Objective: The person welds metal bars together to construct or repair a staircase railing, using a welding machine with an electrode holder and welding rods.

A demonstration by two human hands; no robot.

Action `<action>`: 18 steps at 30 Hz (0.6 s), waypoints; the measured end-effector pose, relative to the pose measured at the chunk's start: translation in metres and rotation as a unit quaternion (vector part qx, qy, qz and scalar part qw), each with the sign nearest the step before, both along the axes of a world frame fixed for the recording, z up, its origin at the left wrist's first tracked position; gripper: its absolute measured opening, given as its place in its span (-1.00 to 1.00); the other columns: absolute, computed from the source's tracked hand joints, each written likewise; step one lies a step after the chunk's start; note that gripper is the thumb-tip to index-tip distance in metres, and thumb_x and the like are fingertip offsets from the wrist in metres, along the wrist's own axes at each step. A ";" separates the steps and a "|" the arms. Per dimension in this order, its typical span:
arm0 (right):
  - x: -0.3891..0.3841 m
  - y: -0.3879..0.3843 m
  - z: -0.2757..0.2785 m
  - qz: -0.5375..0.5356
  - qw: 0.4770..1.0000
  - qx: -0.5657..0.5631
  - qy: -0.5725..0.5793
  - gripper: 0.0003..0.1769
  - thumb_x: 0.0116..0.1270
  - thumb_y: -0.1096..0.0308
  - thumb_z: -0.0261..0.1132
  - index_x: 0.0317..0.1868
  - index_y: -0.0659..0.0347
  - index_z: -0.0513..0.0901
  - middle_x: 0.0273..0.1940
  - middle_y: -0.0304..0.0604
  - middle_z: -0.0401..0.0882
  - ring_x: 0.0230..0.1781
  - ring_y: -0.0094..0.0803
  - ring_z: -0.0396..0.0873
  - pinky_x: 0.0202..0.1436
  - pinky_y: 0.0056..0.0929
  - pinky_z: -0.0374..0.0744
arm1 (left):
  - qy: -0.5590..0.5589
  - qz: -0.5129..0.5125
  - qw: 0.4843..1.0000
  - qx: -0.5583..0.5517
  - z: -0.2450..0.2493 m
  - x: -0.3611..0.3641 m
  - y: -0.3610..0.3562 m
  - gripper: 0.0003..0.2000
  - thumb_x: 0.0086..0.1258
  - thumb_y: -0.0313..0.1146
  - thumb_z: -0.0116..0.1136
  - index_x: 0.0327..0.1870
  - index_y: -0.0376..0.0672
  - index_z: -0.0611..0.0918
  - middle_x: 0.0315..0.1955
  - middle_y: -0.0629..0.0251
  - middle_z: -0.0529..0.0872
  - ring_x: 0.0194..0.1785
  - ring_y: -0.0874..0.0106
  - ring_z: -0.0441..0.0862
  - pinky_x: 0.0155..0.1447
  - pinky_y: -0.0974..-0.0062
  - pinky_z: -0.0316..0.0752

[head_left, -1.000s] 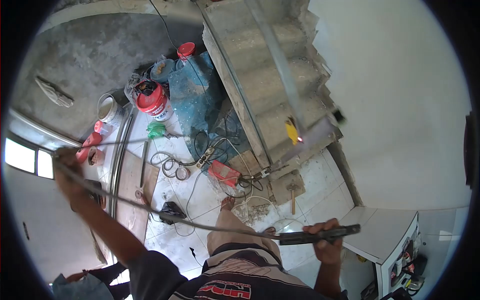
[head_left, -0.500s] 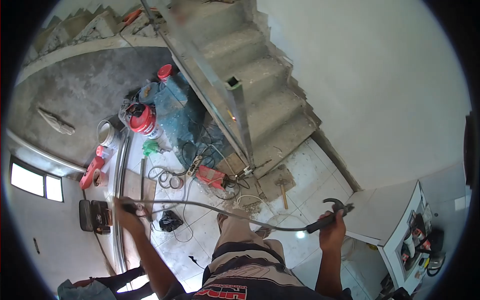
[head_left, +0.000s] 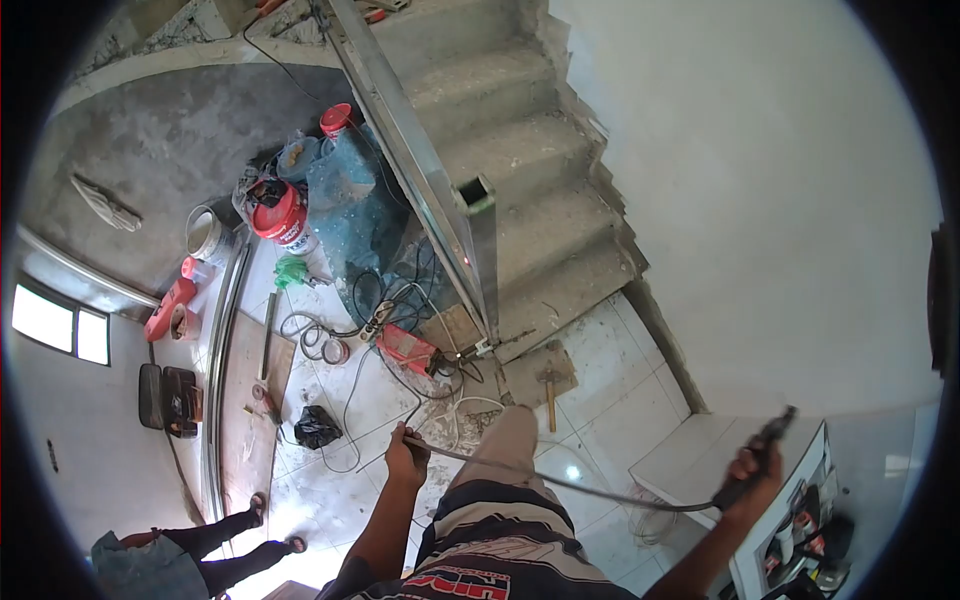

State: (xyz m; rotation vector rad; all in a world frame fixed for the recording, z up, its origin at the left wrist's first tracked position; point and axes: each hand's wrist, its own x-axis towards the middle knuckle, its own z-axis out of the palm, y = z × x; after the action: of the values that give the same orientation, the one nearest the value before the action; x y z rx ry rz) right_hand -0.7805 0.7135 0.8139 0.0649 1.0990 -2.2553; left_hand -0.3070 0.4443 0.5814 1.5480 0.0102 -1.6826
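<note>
my left hand (head_left: 405, 462) is closed on the grey, ropy cable (head_left: 620, 498), which sags away to the right, long axis roughly crosswise before my shirt. at its far end my right hand (head_left: 756, 487), the nearer one, grips the dark handle (head_left: 776, 430), which slants up and outward from my fist, its slim tip too blurred to read.

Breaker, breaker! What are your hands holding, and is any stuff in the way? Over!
Left hand: on the cable. Right hand: gripping black handle at cable's end. Possible trip hazards: red box, hammer on floor ahead. Over.
</note>
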 end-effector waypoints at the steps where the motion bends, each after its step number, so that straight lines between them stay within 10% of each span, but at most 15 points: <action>1: -0.017 -0.001 0.017 -0.046 0.996 0.049 0.056 -0.67 0.64 0.14 0.14 0.20 0.17 0.51 -0.19 -0.23 0.55 -0.51 -0.56 0.39 -0.59 -0.63 0.42 | 0.037 0.068 0.997 0.029 -0.003 -0.008 -0.011 -0.72 0.58 -0.03 0.13 -0.35 0.06 0.54 -0.51 0.44 0.60 -0.44 0.48 0.55 -0.36 0.44 0.40; 3: -0.043 -0.007 0.071 0.051 0.986 -0.017 0.157 -0.67 0.70 0.27 0.03 0.29 0.28 0.43 -0.11 -0.18 0.52 -0.45 -0.59 0.32 -0.50 -0.57 0.44 | 0.061 0.061 0.996 0.021 -0.012 -0.024 -0.027 -0.71 0.60 -0.04 0.12 -0.36 0.06 0.53 -0.52 0.45 0.59 -0.44 0.47 0.55 -0.36 0.43 0.41; 9: -0.154 0.030 0.154 -0.254 0.823 0.170 0.479 -0.63 0.67 0.15 0.11 0.23 0.28 0.48 -0.17 -0.31 0.52 -0.42 -0.62 0.28 -0.32 -0.64 0.33 | 0.085 0.101 0.991 0.011 -0.067 -0.058 -0.065 -0.65 0.62 0.01 0.10 -0.38 0.02 0.50 -0.56 0.44 0.49 -0.44 0.45 0.52 -0.34 0.45 0.43; 13: -0.171 -0.063 0.167 -0.260 0.767 0.214 0.546 -0.55 0.66 0.02 0.10 0.23 0.23 0.52 -0.17 -0.31 0.50 -0.25 -0.58 0.41 -0.12 -0.54 0.42 | -0.020 0.060 0.997 0.033 -0.071 -0.090 -0.059 -0.65 0.63 0.02 0.08 -0.33 -0.02 0.56 -0.54 0.43 0.53 -0.46 0.45 0.55 -0.38 0.47 0.49; 18: -0.213 -0.187 0.066 -0.143 0.869 0.289 0.374 -0.62 0.65 -0.04 0.12 0.08 0.10 0.59 -0.27 -0.35 0.51 -0.38 -0.65 0.41 -0.30 -0.60 0.40 | -0.072 -0.151 0.981 0.098 -0.072 -0.158 -0.039 -0.66 0.59 0.01 0.12 -0.29 -0.05 0.66 -0.50 0.38 0.67 -0.50 0.45 0.62 -0.43 0.43 0.50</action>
State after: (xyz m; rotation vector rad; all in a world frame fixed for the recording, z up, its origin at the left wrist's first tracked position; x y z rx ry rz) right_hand -0.9937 0.5270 0.8801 -0.4719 2.2890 -2.1443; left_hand -0.4648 0.4058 0.5097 1.8929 -0.1458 -1.8411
